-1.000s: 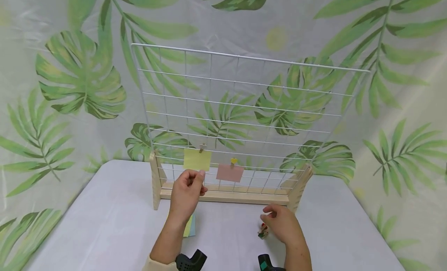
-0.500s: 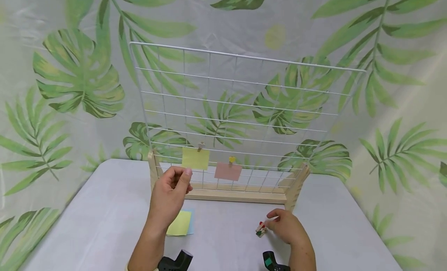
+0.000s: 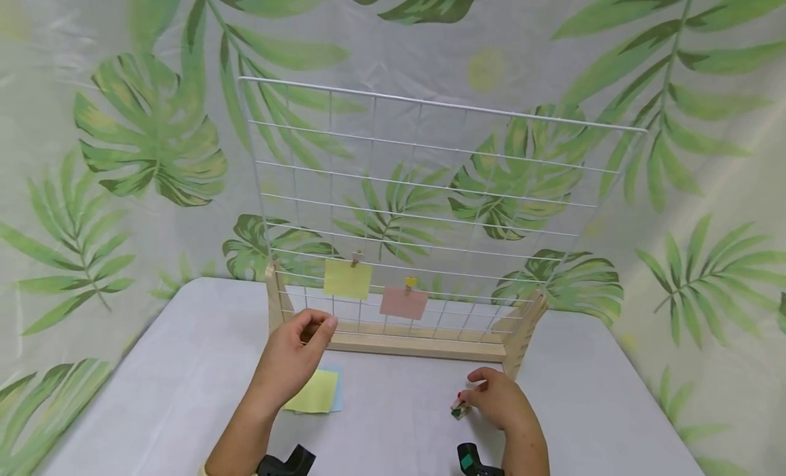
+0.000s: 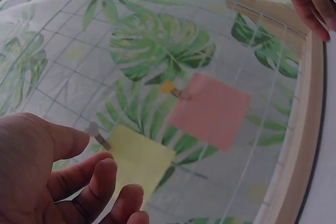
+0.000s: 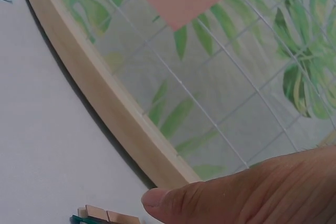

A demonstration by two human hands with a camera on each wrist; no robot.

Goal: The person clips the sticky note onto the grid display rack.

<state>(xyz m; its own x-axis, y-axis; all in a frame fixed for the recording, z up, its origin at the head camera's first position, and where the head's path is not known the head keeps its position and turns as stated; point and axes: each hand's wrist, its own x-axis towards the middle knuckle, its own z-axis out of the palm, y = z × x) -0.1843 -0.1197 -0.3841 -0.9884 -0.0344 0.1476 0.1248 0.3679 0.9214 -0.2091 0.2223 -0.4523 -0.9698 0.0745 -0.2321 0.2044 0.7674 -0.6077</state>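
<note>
My left hand hovers in front of the rack's left part, its fingers loosely bent and nothing between them. In the left wrist view its fingertips overlap a yellow sticky note, which a small clip fastens to the white wire grid. Lower and to the right, a pink note hangs from a clip with a yellow heart. My right hand is low over the table, thumb and fingertips right at a few small wooden clothespins with red and green decorations. Its other fingers are mostly hidden in the right wrist view.
A wooden base with two upright side pieces holds the grid near the back of the white table. Loose yellow and blue sticky notes lie on the table beside my left forearm. A leaf-patterned cloth hangs behind.
My left hand has drawn back left and down from the hanging yellow note, uncovering the loose notes on the table. My right hand has lowered slightly to the clothespins.
</note>
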